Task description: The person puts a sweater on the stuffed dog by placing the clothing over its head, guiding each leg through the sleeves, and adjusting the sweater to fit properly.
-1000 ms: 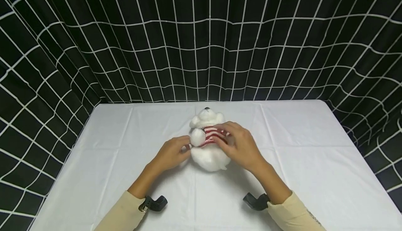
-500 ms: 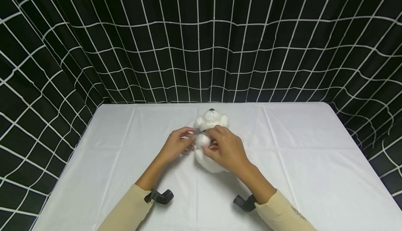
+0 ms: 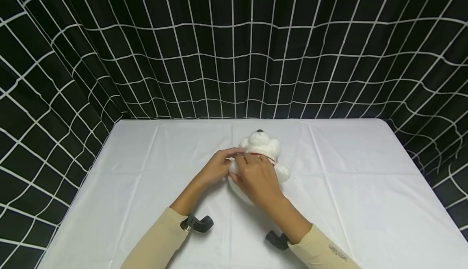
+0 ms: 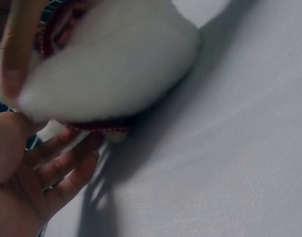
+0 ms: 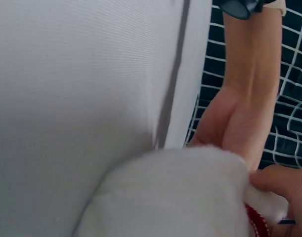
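A white toy bear [image 3: 260, 141] lies on its back near the middle of the table, on a white cloth [image 3: 172, 208]; its black nose [image 3: 260, 131] is at the far end. The right hand [image 3: 257, 177] reaches over its tummy; the thumb and fingers pinch the white paw [image 3: 232, 167] on the bear's left-hand side, as the head view shows it. The left hand [image 3: 215, 168] is just beside that paw; its fingers bend loosely and touch the edge of the red shirt [image 4: 99, 126], but I cannot tell if they grip it. Both arms have tan sleeves [image 3: 157, 236] and black wrist cameras [image 3: 200, 224]; a black curtain [image 3: 243, 69] with white lines hangs around the table.
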### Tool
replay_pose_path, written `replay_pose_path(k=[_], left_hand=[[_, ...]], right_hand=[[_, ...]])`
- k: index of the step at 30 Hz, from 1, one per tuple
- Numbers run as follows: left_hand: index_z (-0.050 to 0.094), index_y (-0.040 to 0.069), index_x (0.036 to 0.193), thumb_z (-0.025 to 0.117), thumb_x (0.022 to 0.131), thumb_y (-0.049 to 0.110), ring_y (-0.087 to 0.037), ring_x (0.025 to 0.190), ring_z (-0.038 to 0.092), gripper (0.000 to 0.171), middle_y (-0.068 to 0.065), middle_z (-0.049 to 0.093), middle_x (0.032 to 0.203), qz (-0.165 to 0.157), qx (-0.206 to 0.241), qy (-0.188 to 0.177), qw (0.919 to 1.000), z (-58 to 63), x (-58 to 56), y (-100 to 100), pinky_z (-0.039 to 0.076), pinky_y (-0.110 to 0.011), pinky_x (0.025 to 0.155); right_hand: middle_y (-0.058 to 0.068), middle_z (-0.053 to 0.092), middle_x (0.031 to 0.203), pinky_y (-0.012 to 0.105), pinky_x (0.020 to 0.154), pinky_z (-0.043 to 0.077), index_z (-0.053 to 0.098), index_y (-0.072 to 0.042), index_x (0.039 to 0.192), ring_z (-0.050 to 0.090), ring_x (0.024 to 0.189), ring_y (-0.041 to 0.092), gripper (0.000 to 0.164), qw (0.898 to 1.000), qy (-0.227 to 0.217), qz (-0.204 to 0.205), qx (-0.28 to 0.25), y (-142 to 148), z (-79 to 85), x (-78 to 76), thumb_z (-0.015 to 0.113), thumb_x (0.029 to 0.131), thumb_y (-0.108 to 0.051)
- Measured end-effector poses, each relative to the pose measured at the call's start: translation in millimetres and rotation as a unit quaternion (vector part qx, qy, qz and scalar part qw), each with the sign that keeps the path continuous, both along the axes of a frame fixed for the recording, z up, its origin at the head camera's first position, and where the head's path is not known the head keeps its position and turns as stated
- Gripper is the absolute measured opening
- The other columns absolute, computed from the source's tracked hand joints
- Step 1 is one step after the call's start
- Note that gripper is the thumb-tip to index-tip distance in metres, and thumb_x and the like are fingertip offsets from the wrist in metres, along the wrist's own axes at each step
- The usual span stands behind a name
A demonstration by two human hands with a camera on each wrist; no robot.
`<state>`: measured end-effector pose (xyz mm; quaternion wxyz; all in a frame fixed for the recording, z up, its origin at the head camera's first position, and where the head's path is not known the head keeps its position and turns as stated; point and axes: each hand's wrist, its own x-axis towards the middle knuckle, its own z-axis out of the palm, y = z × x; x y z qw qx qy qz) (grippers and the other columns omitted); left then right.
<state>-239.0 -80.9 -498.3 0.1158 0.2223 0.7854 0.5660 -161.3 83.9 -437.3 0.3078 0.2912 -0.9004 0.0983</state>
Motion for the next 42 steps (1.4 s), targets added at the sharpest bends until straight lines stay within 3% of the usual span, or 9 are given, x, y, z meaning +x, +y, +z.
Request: replay_pose_path(k=[6,12,15,21,27,31,35,38,42], left_hand=[[0.072,0.008,0.11,0.063,0.098,0.007,-0.009,0.074,0.066,0.014,-0.007,0.073,0.107,0.058,-0.049,0.053,0.9957,0.3,-0.5,6,0.052,-0.024,0.067],[0.072,0.016,0.096,0.066,0.099,0.024,-0.01,0.061,0.059,0.01,0.004,0.074,0.082,0.161,-0.136,0.128,0.9692,4.2,-2.0,3,0.048,-0.032,0.06],[0.073,0.016,0.095,0.069,0.098,0.023,-0.008,0.056,0.056,0.008,0.005,0.074,0.083,0.178,-0.175,0.145,0.9575,8.4,1.1,1,0.046,-0.03,0.054],[0.074,0.015,0.104,0.072,0.094,0.015,-0.008,0.073,0.063,0.01,0.005,0.072,0.093,0.123,-0.148,0.217,0.9572,29.4,4.1,-2,0.052,-0.03,0.064],[0.076,0.024,0.101,0.073,0.094,0.038,-0.007,0.081,0.059,0.017,0.013,0.066,0.087,0.039,-0.164,0.211,0.9627,53.7,-2.6,8,0.048,-0.029,0.073],[0.074,0.027,0.089,0.08,0.086,0.045,-0.007,0.077,0.053,0.019,0.013,0.06,0.078,0.016,-0.225,0.223,0.9484,62.1,-7.1,16,0.044,-0.028,0.068],[0.065,0.029,0.072,0.083,0.08,0.051,-0.007,0.069,0.049,0.03,0.014,0.053,0.066,0.004,-0.249,0.237,0.9393,65.4,-11.0,23,0.04,-0.028,0.061],[0.059,0.028,0.066,0.082,0.082,0.051,-0.007,0.065,0.046,0.036,0.014,0.046,0.059,0.005,-0.255,0.249,0.9343,65.6,-12.8,27,0.037,-0.028,0.057],[0.057,0.027,0.066,0.08,0.084,0.044,-0.009,0.064,0.047,0.034,0.012,0.045,0.058,0.024,-0.274,0.265,0.9241,66.0,-11.9,31,0.038,-0.029,0.057]], right_hand=[[0.007,0.064,0.079,0.039,0.072,0.049,0.065,-0.003,0.091,0.064,0.075,0.026,0.021,0.999,-0.009,0.04,-0.032,3,0.5,4.9,0.079,0.076,-0.009],[0.004,0.064,0.077,0.038,0.076,0.051,0.06,-0.006,0.081,0.062,0.077,0.025,0.02,0.992,-0.008,0.098,-0.083,8,3.6,11.4,0.078,0.074,-0.002],[0.004,0.061,0.078,0.037,0.075,0.052,0.064,-0.004,0.087,0.061,0.076,0.024,0.021,0.991,-0.007,0.111,-0.081,9,2.7,14.1,0.079,0.074,-0.002],[0.006,0.066,0.095,0.038,0.081,0.055,0.07,-0.004,0.114,0.066,0.093,0.025,0.039,0.989,-0.059,0.115,-0.07,17,0.1,15.1,0.086,0.079,-0.013],[0.009,0.073,0.108,0.037,0.084,0.057,0.072,-0.002,0.116,0.068,0.1,0.024,0.034,0.961,-0.114,0.173,-0.184,32,2.1,13.9,0.081,0.083,-0.001],[0.006,0.071,0.097,0.04,0.065,0.056,0.075,-0.003,0.105,0.067,0.088,0.025,0.02,0.975,-0.059,0.034,-0.213,45,5.9,15.6,0.079,0.085,-0.005],[0.011,0.071,0.101,0.048,0.063,0.054,0.072,-0.002,0.109,0.068,0.09,0.032,0.027,0.97,-0.135,-0.115,-0.167,58,8.4,18.5,0.078,0.089,-0.019],[0.016,0.072,0.1,0.052,0.07,0.055,0.071,0.002,0.107,0.07,0.091,0.036,0.028,0.957,-0.208,-0.123,-0.16,63,9.0,19.1,0.076,0.092,-0.021],[0.012,0.07,0.08,0.045,0.066,0.053,0.071,0.003,0.094,0.067,0.075,0.028,0.025,0.953,-0.221,-0.107,-0.178,67,7.5,16.7,0.077,0.091,-0.021]])
